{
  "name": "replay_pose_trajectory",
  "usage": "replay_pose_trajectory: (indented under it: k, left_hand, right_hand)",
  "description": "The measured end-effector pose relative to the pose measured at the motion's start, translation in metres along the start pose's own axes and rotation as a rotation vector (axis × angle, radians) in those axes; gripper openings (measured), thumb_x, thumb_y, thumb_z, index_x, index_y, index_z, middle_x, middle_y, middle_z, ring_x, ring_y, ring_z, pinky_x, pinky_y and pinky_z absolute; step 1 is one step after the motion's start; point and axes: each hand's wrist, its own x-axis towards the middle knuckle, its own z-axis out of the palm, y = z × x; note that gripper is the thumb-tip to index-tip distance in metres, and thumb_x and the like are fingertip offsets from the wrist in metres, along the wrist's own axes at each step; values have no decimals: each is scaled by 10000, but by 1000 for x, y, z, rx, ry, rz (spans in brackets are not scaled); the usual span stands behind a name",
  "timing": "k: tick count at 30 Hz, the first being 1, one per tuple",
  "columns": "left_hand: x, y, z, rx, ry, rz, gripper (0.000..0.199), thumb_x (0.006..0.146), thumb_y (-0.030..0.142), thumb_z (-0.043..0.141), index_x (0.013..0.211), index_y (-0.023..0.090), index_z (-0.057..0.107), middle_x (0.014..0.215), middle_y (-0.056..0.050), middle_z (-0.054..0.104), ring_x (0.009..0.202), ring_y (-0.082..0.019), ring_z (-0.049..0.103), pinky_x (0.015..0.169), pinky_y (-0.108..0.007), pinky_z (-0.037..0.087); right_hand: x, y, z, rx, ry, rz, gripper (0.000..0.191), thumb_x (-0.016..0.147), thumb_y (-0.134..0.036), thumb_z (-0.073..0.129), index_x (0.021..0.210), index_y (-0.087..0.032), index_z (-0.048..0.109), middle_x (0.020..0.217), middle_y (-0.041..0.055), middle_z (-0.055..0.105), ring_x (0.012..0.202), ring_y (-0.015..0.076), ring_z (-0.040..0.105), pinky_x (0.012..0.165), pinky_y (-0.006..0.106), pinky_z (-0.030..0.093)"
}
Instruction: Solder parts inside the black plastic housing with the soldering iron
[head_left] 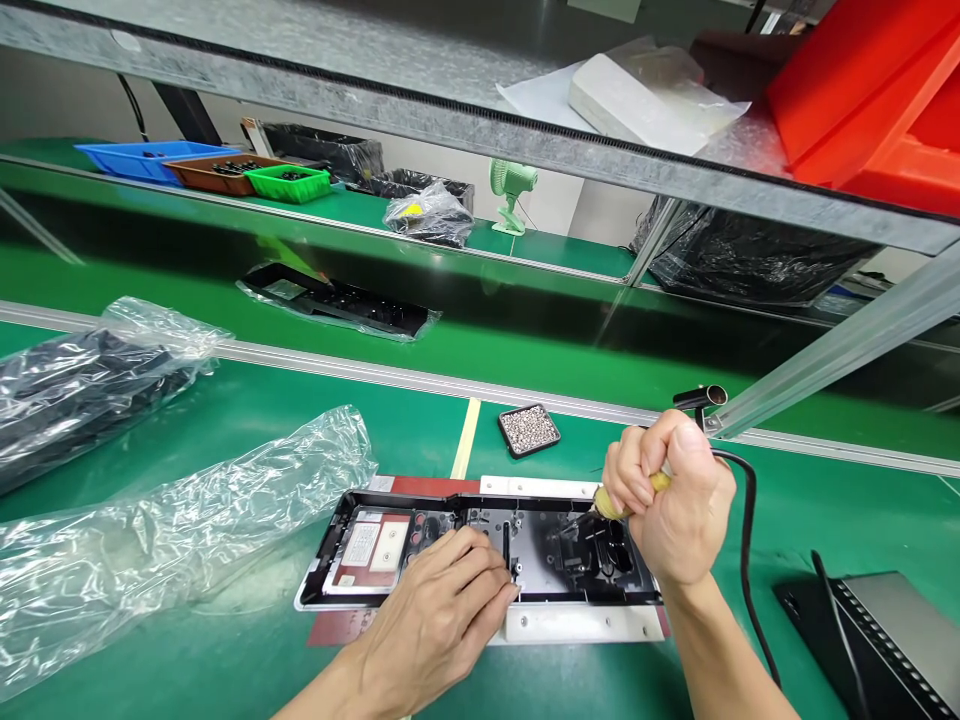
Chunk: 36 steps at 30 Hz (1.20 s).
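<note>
My right hand [667, 495] grips the yellow handle of a soldering iron [609, 503]. Its metal shaft slants down to the left over a long black plastic housing [544, 535], and the tip is blurred. Inside that housing are ribs, posts and round holes. My left hand [450, 600] lies across the middle of the housing, fingers bent and pressed together, fingertips beside a small silver post. What these fingers hold, if anything, is hidden. White fixture bars [577, 624] and a reddish board lie under the housing. Behind it stands a small black tray [529, 430] full of tiny metal pieces.
Clear plastic bags [195, 530] spread over the left of the green bench. A black iron holder [701, 397] and cable [746, 560] are at right, near a black panel [877, 640]. Another bagged housing [337, 300] lies beyond the rail; a metal shelf [375, 95] hangs overhead.
</note>
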Motion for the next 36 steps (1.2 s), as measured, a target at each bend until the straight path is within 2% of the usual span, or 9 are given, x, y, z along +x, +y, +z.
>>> replay_pose_trajectory:
  k: [36]
  left_hand:
    - [0, 0, 0, -13, -5, -1, 132, 987, 41, 586, 1061, 137, 638, 970, -50, 678, 921, -203, 568, 808, -382, 505]
  right_hand:
    - [2, 1, 1, 8, 3, 3, 443, 1011, -464, 547, 674, -201, 430, 491, -60, 369, 405, 73, 314, 363, 188, 314]
